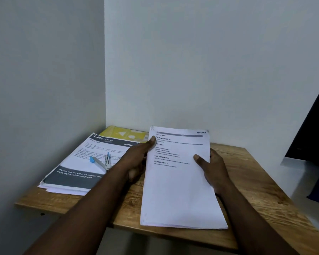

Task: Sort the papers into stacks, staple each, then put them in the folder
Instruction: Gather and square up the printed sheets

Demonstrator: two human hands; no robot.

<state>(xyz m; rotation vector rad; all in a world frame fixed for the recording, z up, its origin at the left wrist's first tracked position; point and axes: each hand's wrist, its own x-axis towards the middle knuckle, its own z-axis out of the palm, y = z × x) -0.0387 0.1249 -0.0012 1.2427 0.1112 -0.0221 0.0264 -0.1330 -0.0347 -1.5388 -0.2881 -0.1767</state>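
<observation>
Head: yellow folder behind paper stack

Arms in view now: the left forearm is bare all the way from the frame's edge up to the wrist, and the right forearm is just the same, uncovered along its whole visible length. On to the left hand, bare too, with the left thumb showing a short, neatly trimmed nail. The right hand matches it, bare across the back and the wrist, and the right thumb carries the same short nail.
</observation>
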